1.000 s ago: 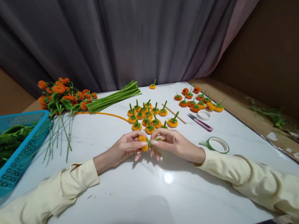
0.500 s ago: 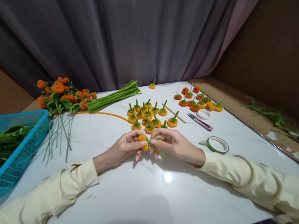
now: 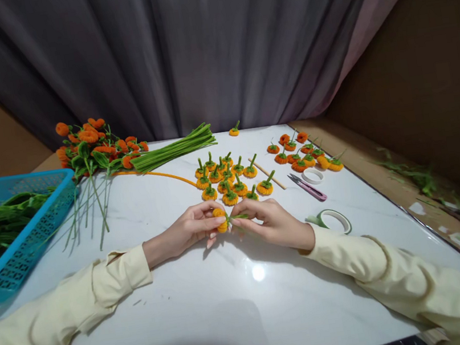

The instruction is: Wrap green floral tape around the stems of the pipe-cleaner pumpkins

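My left hand [image 3: 192,226] is closed, its thumb and fingers pinching a yellow-orange chenille flower head [image 3: 220,220] turned on its side. A fuzzy green stem [image 3: 239,216] points right from it. My right hand [image 3: 274,222] pinches around that stem close to the flower's base, its fingertips almost meeting my left ones. Just beyond both hands stand several finished-looking yellow flower heads [image 3: 230,197], face down with green stems up. A roll of green tape [image 3: 336,221] lies beside my right wrist.
At left sits a blue basket [image 3: 30,251] of green leaves. Behind are orange flowers [image 3: 89,137] and a bundle of green chenille stems [image 3: 174,147]. Pink-handled scissors [image 3: 308,187], a white tape roll [image 3: 312,176], a thin stick [image 3: 268,174] and orange flower heads [image 3: 292,158] lie right.
My right hand's fingers have shifted slightly around the stem, and its wrist now covers a bit more of the green tape roll. The left hand keeps its hold on the flower.
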A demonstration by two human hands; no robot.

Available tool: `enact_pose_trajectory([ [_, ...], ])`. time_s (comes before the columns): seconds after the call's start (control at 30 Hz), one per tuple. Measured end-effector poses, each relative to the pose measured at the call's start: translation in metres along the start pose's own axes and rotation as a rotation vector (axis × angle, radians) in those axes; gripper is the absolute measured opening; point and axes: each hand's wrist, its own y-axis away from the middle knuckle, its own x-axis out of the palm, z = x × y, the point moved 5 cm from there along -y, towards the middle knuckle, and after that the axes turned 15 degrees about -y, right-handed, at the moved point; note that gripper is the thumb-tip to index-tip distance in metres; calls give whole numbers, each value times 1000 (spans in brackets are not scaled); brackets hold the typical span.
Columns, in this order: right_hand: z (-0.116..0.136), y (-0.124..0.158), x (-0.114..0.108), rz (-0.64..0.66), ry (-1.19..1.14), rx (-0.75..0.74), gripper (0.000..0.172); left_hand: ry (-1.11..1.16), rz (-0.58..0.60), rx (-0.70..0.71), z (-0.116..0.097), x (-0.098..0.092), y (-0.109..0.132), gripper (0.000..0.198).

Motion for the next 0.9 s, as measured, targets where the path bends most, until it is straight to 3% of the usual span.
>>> enact_pose_trajectory([
  [0.33,2,7,3,63,333,-186,8,-11,38,-35,3,-1,1,22],
  [0.53,3,11,11,171,675,-362,18,-35,43,-71,2,1,1,23],
  [0.7,10,13,15,215,825,-509,25,-28,55,-94,3,3,1,22],
  [0.9,11,20,21,266,1099,-729,23,35,114,-134,6,4,-1,16],
])
